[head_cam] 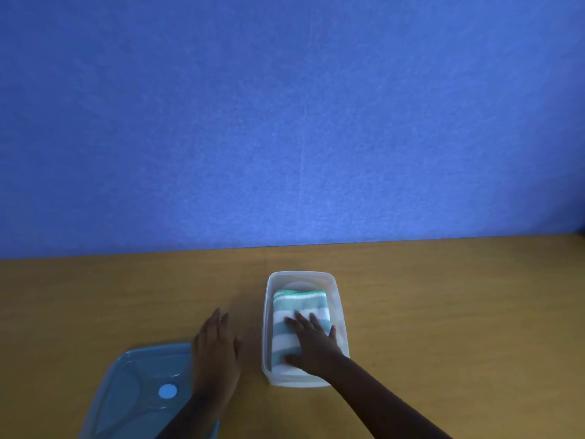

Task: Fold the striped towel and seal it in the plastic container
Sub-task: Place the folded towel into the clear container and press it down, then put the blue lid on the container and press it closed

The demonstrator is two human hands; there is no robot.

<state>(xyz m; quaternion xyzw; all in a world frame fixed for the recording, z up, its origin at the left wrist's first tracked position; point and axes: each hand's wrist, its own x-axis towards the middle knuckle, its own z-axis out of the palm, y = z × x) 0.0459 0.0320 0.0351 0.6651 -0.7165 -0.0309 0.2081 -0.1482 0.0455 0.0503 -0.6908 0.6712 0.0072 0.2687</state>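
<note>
Under the flat, spread right hand the folded towel looks soft and squashy; left hand lies relaxed beside the lid.

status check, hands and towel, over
Right hand flat on folded striped towel inside clear container. Left hand open by blue lid. Lid not on; nothing blocking.

The lower part of the view is taken up by a flat wooden tabletop w/ a yellow-brown finish; faint grain is seen across it. Behind it, approx. the upper half is filled by a plain blue fabric-textured back wall, met by the tabletop's far edge along a slightly tilted line.
</note>
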